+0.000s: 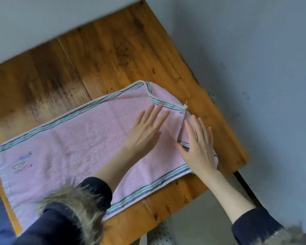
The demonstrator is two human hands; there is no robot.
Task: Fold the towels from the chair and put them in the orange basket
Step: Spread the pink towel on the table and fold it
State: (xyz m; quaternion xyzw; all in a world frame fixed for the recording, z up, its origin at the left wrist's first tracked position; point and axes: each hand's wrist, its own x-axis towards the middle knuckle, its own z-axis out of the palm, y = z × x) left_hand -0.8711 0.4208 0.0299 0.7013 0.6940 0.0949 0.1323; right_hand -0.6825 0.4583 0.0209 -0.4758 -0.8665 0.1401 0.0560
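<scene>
Towel: a pink towel (74,145) with green and blue striped edges lies spread flat on the wooden table (102,55), reaching from the near left to the far right; its far right corner is folded back over itself.
Left hand: the left hand (145,133) rests flat on the towel, fingers straight and slightly spread, the tips just short of the folded striped edge.
Right hand: the right hand (200,147) presses flat on the folded corner, fingers straight and spread, thumb out to the left; the cloth lies under the palm and fingers.
Sleeves: dark sleeves (95,193) with fur trim cover both forearms near the camera.
Wall: a grey wall (254,41) stands behind the table.
</scene>
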